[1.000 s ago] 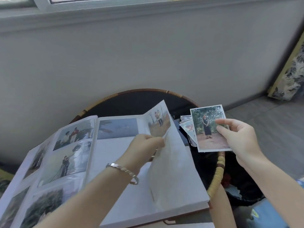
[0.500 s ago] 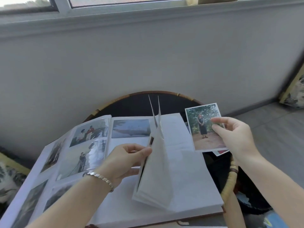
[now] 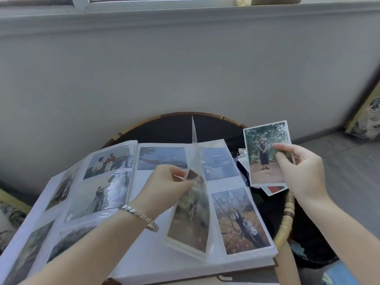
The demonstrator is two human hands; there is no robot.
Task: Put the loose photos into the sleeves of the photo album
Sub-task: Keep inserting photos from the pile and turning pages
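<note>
The blank right-hand page of a moment ago is gone: the left hand (image 3: 164,188) now pinches a filled leaf (image 3: 191,219) in its fingers (image 3: 172,169), and the photo album (image 3: 144,254) shows full sleeves beneath. The right hand (image 3: 302,173) still pinches the loose photo (image 3: 265,161) above the bench's (image 3: 285,221) right edge; I'd say no empty sleeve is found yet.

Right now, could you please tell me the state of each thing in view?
photo album: open, lying on the table.
album page: raised and curved, pinched by the left hand.
loose photo: held up by the right hand, not yet sleeved.
photo pile: lying on the table beside the album, unsleeved.
</note>
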